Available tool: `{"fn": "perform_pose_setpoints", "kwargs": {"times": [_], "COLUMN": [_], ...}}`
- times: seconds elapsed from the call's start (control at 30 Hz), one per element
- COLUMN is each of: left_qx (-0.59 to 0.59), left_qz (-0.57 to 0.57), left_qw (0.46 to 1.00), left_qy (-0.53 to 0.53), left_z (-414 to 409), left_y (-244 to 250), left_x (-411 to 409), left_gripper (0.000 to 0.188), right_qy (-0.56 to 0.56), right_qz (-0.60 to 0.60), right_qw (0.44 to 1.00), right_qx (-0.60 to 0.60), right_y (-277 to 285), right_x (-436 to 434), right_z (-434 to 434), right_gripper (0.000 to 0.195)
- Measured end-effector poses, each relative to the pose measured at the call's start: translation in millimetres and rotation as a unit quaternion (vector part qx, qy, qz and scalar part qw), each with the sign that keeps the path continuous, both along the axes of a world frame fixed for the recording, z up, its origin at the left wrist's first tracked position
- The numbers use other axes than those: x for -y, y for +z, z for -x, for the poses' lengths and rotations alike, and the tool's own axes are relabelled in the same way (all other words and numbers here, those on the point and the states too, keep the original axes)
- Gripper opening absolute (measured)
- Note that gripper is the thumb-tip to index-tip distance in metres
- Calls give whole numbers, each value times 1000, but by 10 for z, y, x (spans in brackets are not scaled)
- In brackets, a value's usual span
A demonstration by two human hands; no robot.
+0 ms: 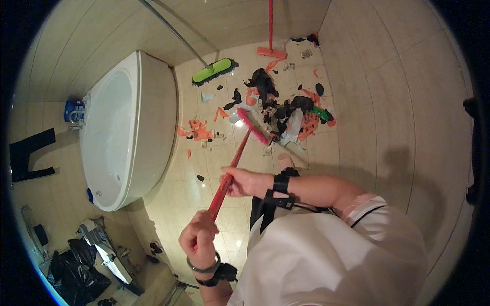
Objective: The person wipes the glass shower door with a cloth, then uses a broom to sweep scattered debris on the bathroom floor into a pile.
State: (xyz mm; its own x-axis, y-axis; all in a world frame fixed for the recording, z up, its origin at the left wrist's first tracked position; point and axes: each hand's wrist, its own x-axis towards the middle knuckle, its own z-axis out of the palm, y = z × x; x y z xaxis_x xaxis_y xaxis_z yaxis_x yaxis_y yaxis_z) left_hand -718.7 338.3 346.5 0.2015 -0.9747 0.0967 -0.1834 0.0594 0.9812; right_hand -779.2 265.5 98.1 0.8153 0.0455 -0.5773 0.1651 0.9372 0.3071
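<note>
A red broom handle (220, 195) runs slantwise in front of me. My left hand (199, 238) is closed around its upper end, with a bracelet and a black strap on the wrist. Lower down, my right hand (239, 182) grips the same handle; a black strap with a device is on that wrist. The broom's pink bristle head (252, 126) lies on the tiled floor against a pile of litter: black scraps (262, 84), orange plastic scraps (308, 126), a whitish plastic bag (294, 124) and a green piece (319, 113).
A white bathtub (153, 114) stands left. A green-headed broom (212, 71) and a red-headed broom (271, 52) lean by the back wall. More orange scraps (199, 130) lie near the tub. Black plastic bags (78, 273) are at lower left; my foot (285, 161) is near the pile.
</note>
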Motion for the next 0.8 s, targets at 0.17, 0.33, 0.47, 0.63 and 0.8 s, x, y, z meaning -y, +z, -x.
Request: {"fn": "perform_pose_setpoints", "kwargs": {"times": [0.17,0.33,0.47,0.63,0.8], "left_qx": [-21,-57,-81,-62,-75], "left_qz": [-119,-143,-89,-53,2], "left_qw": [991,988,991,992,993], "left_qy": [48,18,-51,-93,-89], "left_z": [79,175,336,453,319], "left_y": [-14,-453,-513,-607,-700], "left_x": [-205,-184,-61,213,1], "left_gripper": [18,18,17,28,25], "right_qy": [36,62,49,7,7], "right_qz": [-44,6,56,96,140], "right_qw": [998,997,996,993,979], "right_qx": [6,37,50,-74,-149], "right_y": [35,-388,-503,-517,-181], "right_x": [-329,-492,-230,366,398], "right_z": [-99,97,561,965,982], "right_gripper": [23,23,23,26,27]}}
